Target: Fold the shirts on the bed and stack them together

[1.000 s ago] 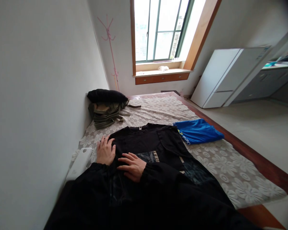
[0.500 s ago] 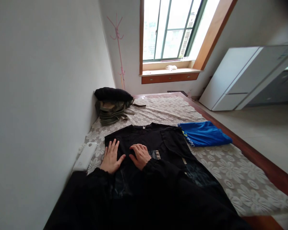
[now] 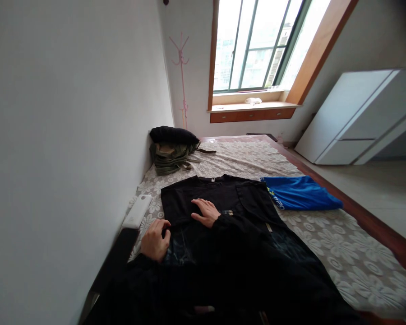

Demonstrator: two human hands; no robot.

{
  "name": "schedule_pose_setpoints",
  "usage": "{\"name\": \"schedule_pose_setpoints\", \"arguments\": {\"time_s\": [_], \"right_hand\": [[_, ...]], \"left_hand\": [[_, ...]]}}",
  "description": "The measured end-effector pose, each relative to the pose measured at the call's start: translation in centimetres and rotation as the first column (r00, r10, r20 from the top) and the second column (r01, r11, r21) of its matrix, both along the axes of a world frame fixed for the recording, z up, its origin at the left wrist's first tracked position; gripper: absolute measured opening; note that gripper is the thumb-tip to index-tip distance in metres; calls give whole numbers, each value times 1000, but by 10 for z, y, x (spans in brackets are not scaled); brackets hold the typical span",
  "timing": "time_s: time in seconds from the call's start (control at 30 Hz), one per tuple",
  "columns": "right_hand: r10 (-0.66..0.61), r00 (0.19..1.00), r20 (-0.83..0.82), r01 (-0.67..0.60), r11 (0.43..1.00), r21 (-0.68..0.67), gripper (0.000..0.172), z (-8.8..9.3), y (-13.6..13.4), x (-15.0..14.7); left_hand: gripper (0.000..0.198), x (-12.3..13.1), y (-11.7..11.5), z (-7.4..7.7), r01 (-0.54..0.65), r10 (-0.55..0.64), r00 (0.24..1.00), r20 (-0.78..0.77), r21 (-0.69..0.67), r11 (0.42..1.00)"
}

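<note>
A black T-shirt with a pale neck label lies spread out, its collar at the far end. My left hand is at the shirt's left edge, fingers bent and thumb apart from them, with a gap between. Nearer the middle of the chest, my right hand rests on the fabric, open with its fingers stretched out to the left. Dark sleeves cover both forearms and blend into the lower part of the shirt.
A patterned cloth covers the bed-like surface. To the right lies a folded blue garment. By the left wall are a white phone-shaped object, a backpack and a black cushion-like item. Beyond stands a pink coat rack.
My left hand has drawn back toward me to the shirt's left edge, its spread fingers now bent. My right hand's fingers have straightened. The head view has swung slightly left.
</note>
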State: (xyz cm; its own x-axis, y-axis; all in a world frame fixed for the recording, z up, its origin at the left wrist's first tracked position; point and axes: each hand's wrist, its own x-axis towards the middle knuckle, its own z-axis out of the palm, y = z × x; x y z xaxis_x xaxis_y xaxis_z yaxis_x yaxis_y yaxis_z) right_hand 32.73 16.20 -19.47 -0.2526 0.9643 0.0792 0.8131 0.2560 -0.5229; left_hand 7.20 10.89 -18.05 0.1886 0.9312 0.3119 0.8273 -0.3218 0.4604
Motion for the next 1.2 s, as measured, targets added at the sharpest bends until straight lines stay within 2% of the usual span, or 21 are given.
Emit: {"name": "schedule_pose_setpoints", "arguments": {"time_s": [0.17,0.27,0.4,0.57,0.67,0.77,0.8,0.87,0.97,1.0,1.1,1.2], "right_hand": [[-121,990,72,126,989,-78,43,30,57,-4],[-186,975,119,193,980,-52,32,36,80,-13],[-238,960,146,239,971,11,16,27,86,-21],[-248,958,141,243,969,50,14,23,82,-24],[-251,960,123,245,968,62,22,30,74,-23],[-202,974,103,196,978,64,28,35,50,-19],[-157,982,101,151,986,66,28,35,38,-18],[5,993,120,-16,995,95,30,32,10,-16],[232,945,230,-274,946,175,33,25,-23,-19],[255,927,274,-312,931,188,31,22,-30,-21],[227,903,366,-308,934,179,20,20,-37,-27],[203,888,412,-296,939,177,21,19,-34,-29]], "left_hand": [[18,-5,-4,-3,-3,3,1000,8,0,1000],[20,-9,-5,-5,4,-4,1000,12,4,1000],[23,-16,-6,-7,0,0,999,32,7,1000],[23,-18,-7,-8,25,-25,999,36,-7,1000],[22,-18,-7,-6,57,-57,998,40,8,998],[22,-17,-7,-5,70,-71,996,51,21,997],[24,-17,-7,-4,68,-68,996,53,18,998],[28,-16,-6,-3,59,-59,997,55,3,998],[32,-13,-5,-1,52,-49,997,67,-38,998],[32,-12,-4,0,52,-49,996,74,-50,997],[34,-12,-4,-1,54,-49,996,77,-65,996],[37,-14,-4,-4,64,-61,997,42,-56,996]]}}
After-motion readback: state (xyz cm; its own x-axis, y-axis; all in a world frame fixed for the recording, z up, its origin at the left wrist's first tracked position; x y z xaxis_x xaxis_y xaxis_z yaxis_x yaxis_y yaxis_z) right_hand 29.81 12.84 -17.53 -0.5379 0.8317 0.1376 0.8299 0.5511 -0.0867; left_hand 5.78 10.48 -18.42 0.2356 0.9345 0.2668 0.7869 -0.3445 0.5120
